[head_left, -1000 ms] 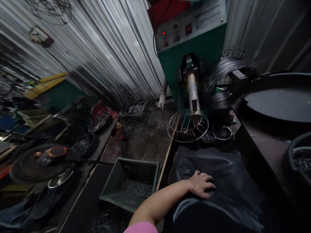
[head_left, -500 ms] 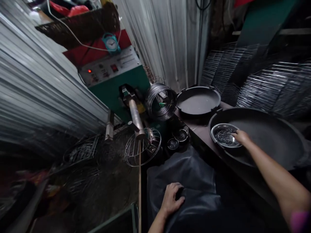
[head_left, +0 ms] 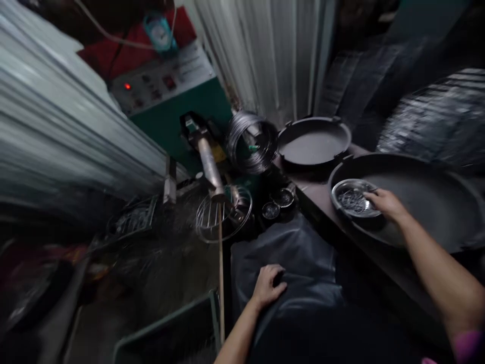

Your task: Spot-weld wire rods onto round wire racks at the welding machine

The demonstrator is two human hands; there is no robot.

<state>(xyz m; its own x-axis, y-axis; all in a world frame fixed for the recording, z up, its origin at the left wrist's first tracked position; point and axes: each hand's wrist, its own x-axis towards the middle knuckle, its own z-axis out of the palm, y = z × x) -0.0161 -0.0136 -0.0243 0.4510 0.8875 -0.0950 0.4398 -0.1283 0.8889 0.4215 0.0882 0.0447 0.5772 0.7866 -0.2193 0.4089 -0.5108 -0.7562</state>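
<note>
My left hand (head_left: 268,287) rests on the dark, shiny cloth (head_left: 303,253) over my lap, thumb apart from curved fingers, holding nothing I can see. Over to the right, my right hand (head_left: 387,203) reaches across the rim of a shiny metal bowl (head_left: 356,213). Its fingers are pressed together at the bowl's inner right side; whatever is between them is hidden. Short, thin metal pieces (head_left: 351,200) lie heaped in the bowl, which sits inside a large dark pan (head_left: 428,202). A round wire rack (head_left: 204,236) hangs around the machine's metal arm (head_left: 210,164), ahead of my left hand.
A green machine (head_left: 159,126) with a lit red lamp stands ahead. Beside it are a wire coil (head_left: 244,159) and a smaller pan (head_left: 316,144). Two small cups (head_left: 270,210) sit near my lap. Wire racks (head_left: 435,119) stack at right; a green crate (head_left: 166,321) is lower left.
The view has tilted down, so most things sit higher in the picture and more of the green crate shows. My right hand stays at the bowl; my left stays on the cloth.
</note>
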